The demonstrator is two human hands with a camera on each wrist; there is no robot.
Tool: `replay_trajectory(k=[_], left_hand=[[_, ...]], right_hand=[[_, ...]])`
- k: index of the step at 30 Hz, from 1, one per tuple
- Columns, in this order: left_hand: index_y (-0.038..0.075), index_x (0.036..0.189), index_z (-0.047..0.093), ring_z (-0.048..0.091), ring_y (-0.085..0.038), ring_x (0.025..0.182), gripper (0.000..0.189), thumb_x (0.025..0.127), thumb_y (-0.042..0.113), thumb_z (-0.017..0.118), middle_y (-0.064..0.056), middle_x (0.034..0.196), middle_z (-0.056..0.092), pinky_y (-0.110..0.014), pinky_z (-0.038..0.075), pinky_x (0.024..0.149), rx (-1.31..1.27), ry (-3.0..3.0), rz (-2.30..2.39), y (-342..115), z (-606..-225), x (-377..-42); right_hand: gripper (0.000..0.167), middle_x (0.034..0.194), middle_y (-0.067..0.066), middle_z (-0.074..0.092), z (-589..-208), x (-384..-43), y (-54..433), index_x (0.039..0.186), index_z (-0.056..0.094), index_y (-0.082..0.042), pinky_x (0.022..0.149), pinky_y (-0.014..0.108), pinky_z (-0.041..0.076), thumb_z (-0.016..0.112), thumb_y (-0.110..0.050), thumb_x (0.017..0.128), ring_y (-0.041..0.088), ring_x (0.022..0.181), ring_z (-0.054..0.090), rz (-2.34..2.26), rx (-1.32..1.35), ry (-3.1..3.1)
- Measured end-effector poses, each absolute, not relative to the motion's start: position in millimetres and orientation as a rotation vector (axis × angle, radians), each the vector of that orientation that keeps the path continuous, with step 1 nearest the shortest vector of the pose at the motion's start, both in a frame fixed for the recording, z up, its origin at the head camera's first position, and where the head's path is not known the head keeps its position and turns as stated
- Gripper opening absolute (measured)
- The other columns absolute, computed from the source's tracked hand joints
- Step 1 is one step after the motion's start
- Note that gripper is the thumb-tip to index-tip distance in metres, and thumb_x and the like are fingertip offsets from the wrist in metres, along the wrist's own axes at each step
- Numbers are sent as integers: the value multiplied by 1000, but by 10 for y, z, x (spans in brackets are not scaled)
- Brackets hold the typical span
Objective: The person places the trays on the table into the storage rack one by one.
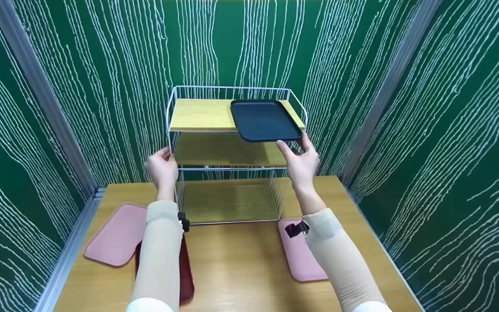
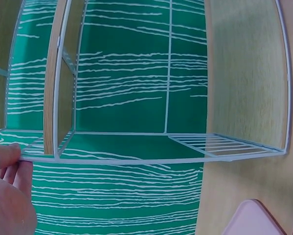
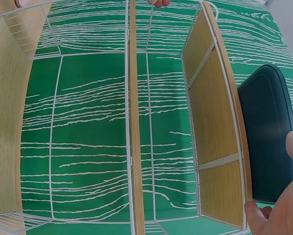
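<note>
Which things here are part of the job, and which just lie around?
In use:
dark tray, in the right grip
wire rack, in the left grip

Apparently just lying about:
left pink tray
right pink tray
maroon tray

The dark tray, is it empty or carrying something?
Empty: in the head view, the dark tray shows its upper surface bare, with nothing lying on it.

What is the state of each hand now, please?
Left hand: closed, gripping the left side of the rack.
Right hand: holding the dark tray near its front right corner.
</note>
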State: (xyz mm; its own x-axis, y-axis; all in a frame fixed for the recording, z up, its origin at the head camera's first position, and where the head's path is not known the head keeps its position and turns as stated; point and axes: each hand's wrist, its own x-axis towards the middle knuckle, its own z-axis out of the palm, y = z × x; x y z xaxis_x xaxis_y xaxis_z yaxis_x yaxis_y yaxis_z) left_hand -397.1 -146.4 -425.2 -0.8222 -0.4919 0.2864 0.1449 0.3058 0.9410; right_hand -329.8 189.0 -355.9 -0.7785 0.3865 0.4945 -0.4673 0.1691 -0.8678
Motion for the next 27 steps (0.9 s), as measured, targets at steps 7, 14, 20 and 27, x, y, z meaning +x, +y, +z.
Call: replay_trajectory(k=[7, 14, 20, 27], left_hand=[[-1, 131, 74, 71, -30, 122, 28, 105, 1, 65, -19, 131, 74, -40, 58, 106, 304, -2045, -1559, -1462, -4273, -3976], [1, 129, 76, 72, -30, 119, 27, 104, -1, 66, -17, 128, 75, -41, 58, 105, 315, -2049, -1528, -1484, -4268, -3978], [1, 130, 75, 72, -29, 120, 28, 104, -1, 66, -16, 129, 75, -40, 57, 106, 317, -2054, -1542, -1498, -4268, -3980], [3, 131, 75, 72, -29, 120, 28, 104, 0, 66, -15, 130, 75, -39, 58, 105, 323, -2075, -1535, -1482, -4257, -3984]], right_hand=[[78, 151, 22, 59, -3651, -3433, 1910, 157, 47, 4, 115, 55, 49, 86, -14, 93, 34, 142, 54, 1674, 56, -1805], [80, 148, 11, 65, -3727, -3589, 1937, 157, 52, -4, 112, 42, 54, 90, -26, 90, 21, 138, 59, 1663, 56, -1819], [84, 145, 10, 67, -3733, -3634, 1929, 156, 54, -4, 110, 41, 55, 92, -33, 87, 21, 135, 61, 1612, 37, -1844], [86, 149, 13, 63, -3729, -3666, 1947, 158, 50, -3, 112, 40, 54, 90, -35, 89, 25, 137, 60, 1591, 16, -1880]])
